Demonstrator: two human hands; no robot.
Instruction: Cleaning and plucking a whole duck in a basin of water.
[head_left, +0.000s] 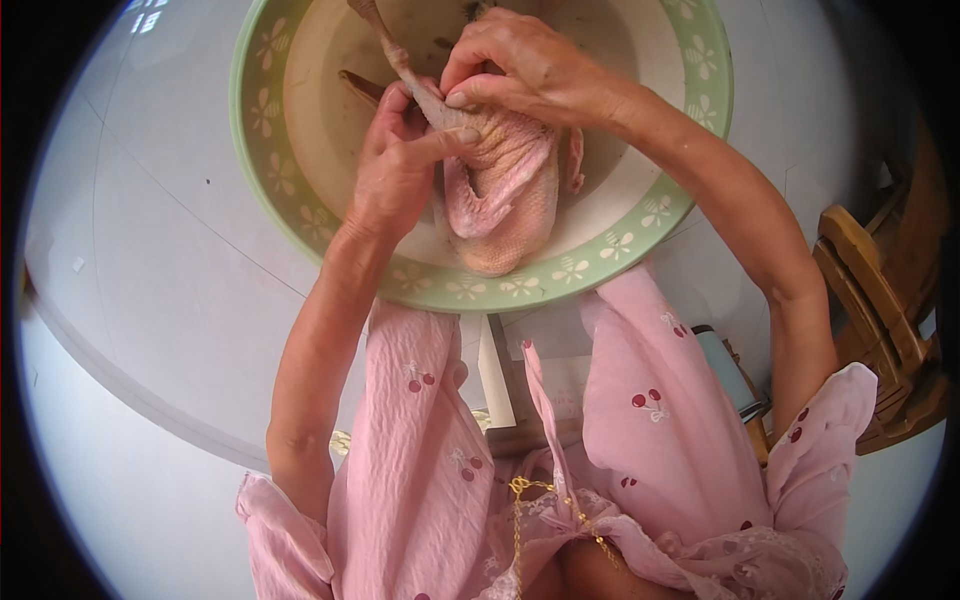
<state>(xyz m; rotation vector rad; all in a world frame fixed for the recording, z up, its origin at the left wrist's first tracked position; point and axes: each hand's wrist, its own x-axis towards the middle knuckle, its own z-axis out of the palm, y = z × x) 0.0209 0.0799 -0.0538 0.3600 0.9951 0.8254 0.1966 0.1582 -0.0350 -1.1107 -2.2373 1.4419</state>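
A plucked whole bird (502, 202), perhaps a chicken or duck, lies in a large green-rimmed basin (465, 289) with a white flower pattern. Its folded wing faces me, and one leg (397, 56) sticks up toward the basin's far left. My left hand (405, 157) grips the bird around the base of that leg, the thumb pressed on its skin. My right hand (517, 71) has thumb and forefinger pinched together at the skin beside the leg; whether anything is between them is too small to tell. Shallow cloudy water and dark bits show in the basin.
My knees in pink cherry-print cloth (420, 375) are close to the basin's near edge. Wooden furniture (870, 285) stands at the right, with a light-blue object (727, 367) beside my leg. Pale tiled floor (180, 165) surrounds the basin.
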